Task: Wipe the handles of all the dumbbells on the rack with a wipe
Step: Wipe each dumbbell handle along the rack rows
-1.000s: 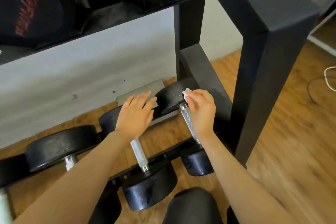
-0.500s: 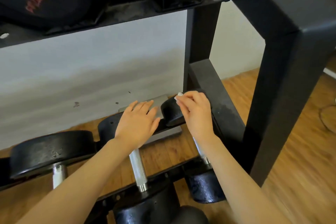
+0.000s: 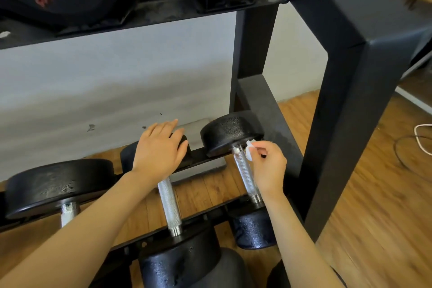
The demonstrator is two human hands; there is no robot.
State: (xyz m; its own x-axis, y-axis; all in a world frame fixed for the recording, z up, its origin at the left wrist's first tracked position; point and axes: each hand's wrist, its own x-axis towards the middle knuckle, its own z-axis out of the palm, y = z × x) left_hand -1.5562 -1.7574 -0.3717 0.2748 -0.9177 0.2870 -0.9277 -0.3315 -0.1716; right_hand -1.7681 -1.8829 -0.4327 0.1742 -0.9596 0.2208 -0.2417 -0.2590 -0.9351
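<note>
The right hand (image 3: 267,166) has slid off the far black rubber head and now pinches the small white wipe (image 3: 249,150) at the top of the rightmost knurled steel dumbbell handle (image 3: 245,172), five o'clock of centre, ready to stroke down, while the left hand (image 3: 160,149) stays flat, fingers straight, on the neighbouring dumbbell's head.

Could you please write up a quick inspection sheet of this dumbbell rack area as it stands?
Surface: black metal rack, two tiers; lower rail bears the dumbbells.
Job's things: small white wipe at the far end of the rightmost knurled steel handle; middle knurled handle bare.
Clutter: flat grey plate on the floor behind the rack.
Grips: right hand pinches the wipe; left hand rests flat on the middle dumbbell's black far head.
Cables: black and white cords on the floor, right.
Surroundings: wooden floor, pale wall.
</note>
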